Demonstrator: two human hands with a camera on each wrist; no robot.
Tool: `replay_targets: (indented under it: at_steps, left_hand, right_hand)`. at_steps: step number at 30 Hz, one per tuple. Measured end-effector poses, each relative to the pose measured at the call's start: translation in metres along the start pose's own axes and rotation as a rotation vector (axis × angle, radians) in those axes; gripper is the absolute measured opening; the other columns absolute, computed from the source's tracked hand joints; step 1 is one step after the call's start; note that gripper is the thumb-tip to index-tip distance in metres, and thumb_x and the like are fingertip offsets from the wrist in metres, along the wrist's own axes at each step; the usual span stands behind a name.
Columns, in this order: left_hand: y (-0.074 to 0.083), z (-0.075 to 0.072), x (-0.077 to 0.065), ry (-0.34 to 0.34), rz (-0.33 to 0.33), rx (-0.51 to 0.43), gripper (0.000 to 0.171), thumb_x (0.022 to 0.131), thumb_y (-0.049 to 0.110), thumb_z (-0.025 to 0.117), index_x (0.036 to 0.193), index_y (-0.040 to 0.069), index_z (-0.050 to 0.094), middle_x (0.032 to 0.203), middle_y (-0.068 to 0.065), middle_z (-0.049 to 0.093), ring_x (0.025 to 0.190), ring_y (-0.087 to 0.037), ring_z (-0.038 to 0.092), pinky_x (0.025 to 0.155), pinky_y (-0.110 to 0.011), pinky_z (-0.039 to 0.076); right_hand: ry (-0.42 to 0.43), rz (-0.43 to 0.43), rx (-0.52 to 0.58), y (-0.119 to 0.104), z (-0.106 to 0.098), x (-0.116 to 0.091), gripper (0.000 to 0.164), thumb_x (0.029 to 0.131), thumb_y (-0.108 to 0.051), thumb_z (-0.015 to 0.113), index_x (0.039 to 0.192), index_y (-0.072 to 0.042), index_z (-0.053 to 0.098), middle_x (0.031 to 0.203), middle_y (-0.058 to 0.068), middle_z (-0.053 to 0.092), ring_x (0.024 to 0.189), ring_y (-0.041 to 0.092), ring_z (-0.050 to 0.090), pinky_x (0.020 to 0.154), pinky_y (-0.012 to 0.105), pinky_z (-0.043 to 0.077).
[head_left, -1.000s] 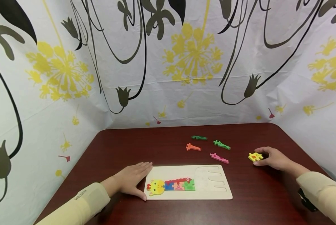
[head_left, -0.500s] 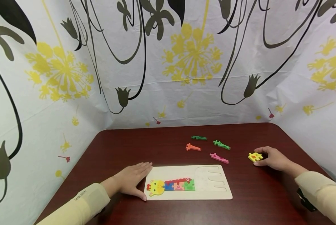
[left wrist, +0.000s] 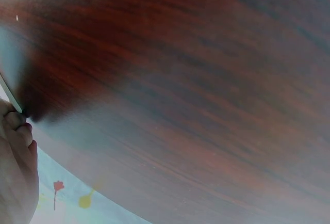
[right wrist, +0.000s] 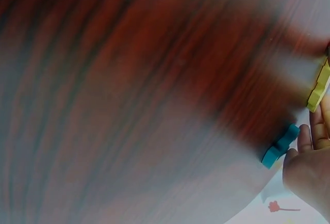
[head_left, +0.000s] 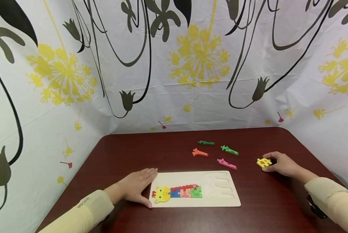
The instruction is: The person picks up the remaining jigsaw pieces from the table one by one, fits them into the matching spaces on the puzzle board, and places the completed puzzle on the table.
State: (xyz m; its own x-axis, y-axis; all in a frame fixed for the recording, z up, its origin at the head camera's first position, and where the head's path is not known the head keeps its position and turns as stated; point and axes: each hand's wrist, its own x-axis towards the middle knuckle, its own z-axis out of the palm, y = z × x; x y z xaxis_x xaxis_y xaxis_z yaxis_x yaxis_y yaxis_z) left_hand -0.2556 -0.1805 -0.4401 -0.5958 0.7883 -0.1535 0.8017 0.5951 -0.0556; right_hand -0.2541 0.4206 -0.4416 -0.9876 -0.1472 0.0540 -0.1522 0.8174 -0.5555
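Note:
My left hand (head_left: 137,186) lies flat along the left edge of the pale wooden puzzle board (head_left: 220,202), thumb at the near corner. Set in the board are a yellow giraffe head (head_left: 162,194) and a neck of blue, pink and green pieces (head_left: 185,192) with a red strip above. Over on the right, my right hand (head_left: 284,165) pinches a yellow puzzle piece (head_left: 263,162) with an orange patch between thumb and fingers, close over the table. A teal piece (right wrist: 280,146) shows beside that hand in the right wrist view; the head view hides it.
Behind the board lie loose leg-shaped pieces: dark green (head_left: 206,142), light green (head_left: 230,150), orange (head_left: 200,152) and pink (head_left: 227,163). Shallow leg outlines (head_left: 220,184) mark the board's right part. Patterned cloth (head_left: 191,106) hangs around the dark red table (head_left: 150,149).

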Motion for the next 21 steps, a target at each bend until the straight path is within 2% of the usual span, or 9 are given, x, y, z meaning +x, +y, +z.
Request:
replay_targets:
  at_steps: [7,15,21]
  left_hand:
    - [0.0,0.001,0.0,0.002,-0.006,0.004,0.119,0.073,0.091,0.035,0.155,0.005,0.021,0.16,-0.008,0.019,0.146,-0.022,0.018,0.115,-0.037,0.021]
    - [0.0,0.001,-0.001,0.003,-0.005,0.01,0.12,0.073,0.091,0.034,0.155,0.005,0.021,0.16,-0.008,0.019,0.146,-0.022,0.018,0.115,-0.037,0.021]
    - [0.0,0.001,0.0,0.009,-0.004,0.012,0.12,0.073,0.091,0.034,0.155,0.005,0.021,0.16,-0.009,0.02,0.145,-0.022,0.019,0.115,-0.038,0.021]
  right_hand:
    - [-0.006,-0.003,0.006,-0.003,-0.001,0.001,0.067,0.077,-0.03,0.083,0.121,0.012,0.057,0.113,0.025,0.059,0.098,0.034,0.055,0.081,0.046,0.046]
    - [-0.003,0.011,0.021,-0.008,-0.004,0.002,0.068,0.079,-0.031,0.082,0.124,0.011,0.054,0.123,0.035,0.05,0.105,0.045,0.049,0.085,0.061,0.043]
    - [0.01,-0.002,0.027,-0.011,-0.003,0.002,0.067,0.079,-0.03,0.081,0.125,0.011,0.053,0.125,0.035,0.048,0.107,0.045,0.047,0.086,0.062,0.042]
